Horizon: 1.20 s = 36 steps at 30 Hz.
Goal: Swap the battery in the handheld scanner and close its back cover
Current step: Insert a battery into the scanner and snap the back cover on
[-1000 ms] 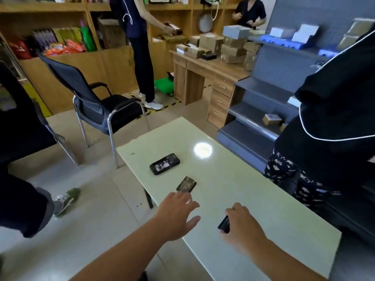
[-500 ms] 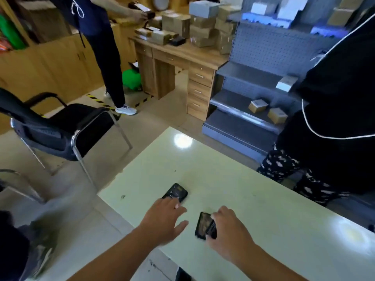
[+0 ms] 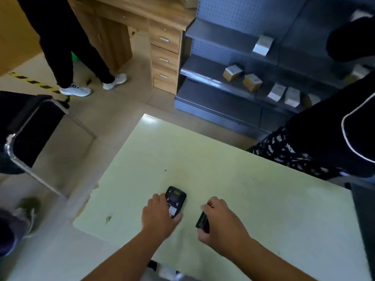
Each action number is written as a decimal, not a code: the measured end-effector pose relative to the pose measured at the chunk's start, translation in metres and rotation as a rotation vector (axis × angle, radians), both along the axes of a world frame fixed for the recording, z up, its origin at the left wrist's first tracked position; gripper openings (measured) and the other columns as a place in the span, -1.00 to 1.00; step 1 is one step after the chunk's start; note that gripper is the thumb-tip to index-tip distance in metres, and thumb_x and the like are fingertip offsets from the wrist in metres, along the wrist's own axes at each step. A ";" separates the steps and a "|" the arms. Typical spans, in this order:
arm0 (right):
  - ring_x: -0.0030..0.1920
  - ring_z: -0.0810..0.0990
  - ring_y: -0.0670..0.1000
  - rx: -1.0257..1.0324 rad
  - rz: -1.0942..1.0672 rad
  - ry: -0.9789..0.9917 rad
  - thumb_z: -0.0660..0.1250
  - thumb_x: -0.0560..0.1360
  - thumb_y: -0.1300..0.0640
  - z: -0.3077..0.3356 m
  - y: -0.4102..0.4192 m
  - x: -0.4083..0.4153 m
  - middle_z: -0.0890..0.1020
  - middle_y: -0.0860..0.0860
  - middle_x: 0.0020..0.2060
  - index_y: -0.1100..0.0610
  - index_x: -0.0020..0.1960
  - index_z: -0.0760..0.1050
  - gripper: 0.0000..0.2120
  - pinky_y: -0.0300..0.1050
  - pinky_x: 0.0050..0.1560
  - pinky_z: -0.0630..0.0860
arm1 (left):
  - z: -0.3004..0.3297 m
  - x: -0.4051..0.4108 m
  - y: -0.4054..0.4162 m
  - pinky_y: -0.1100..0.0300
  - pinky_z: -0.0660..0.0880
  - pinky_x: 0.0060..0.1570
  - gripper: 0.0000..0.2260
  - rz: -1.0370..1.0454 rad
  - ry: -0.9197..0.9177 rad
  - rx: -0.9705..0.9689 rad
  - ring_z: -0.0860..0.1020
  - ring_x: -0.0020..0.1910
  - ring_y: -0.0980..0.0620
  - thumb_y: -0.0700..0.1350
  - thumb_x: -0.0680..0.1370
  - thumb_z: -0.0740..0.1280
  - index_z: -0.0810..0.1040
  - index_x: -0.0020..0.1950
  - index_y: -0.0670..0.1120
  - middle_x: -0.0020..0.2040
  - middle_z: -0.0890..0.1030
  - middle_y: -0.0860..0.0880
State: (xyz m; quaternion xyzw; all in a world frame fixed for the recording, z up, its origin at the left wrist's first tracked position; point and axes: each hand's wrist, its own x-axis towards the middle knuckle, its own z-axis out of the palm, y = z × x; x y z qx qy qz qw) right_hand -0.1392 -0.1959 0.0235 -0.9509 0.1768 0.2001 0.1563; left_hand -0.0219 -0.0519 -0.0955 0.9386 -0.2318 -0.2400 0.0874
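Note:
The black handheld scanner (image 3: 176, 196) lies on the pale green table (image 3: 253, 199) near its front left part. A yellow patch and a white label show on its upturned side. My left hand (image 3: 159, 217) is closed over its lower end, fingers on the left edge and thumb under the bottom. To the right, my right hand (image 3: 222, 223) grips a black flat part (image 3: 203, 222) just above the table. I cannot tell whether this part is the battery, the back cover, or both.
A person in black (image 3: 328, 142) stands against the table's far right edge. A black chair (image 3: 30, 126) is at the left. Beyond are a wooden desk with drawers (image 3: 165, 55), another standing person (image 3: 67, 47), and grey shelves with small boxes (image 3: 251, 82).
The view has tilted down. My left hand has reached the scanner and closed on it. My right hand has lifted the dark flat piece off the table and holds it to the right.

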 end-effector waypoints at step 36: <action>0.36 0.43 -0.12 0.151 -0.064 -0.442 0.43 0.43 -0.11 0.030 0.017 -0.075 0.52 -0.12 0.38 0.03 0.40 0.46 -0.42 -0.24 0.29 0.49 | 0.098 -0.034 -0.034 0.01 0.62 -0.07 -0.36 0.433 1.566 -0.657 0.67 0.00 -0.12 0.41 0.59 0.05 0.65 0.30 0.00 0.07 0.70 -0.13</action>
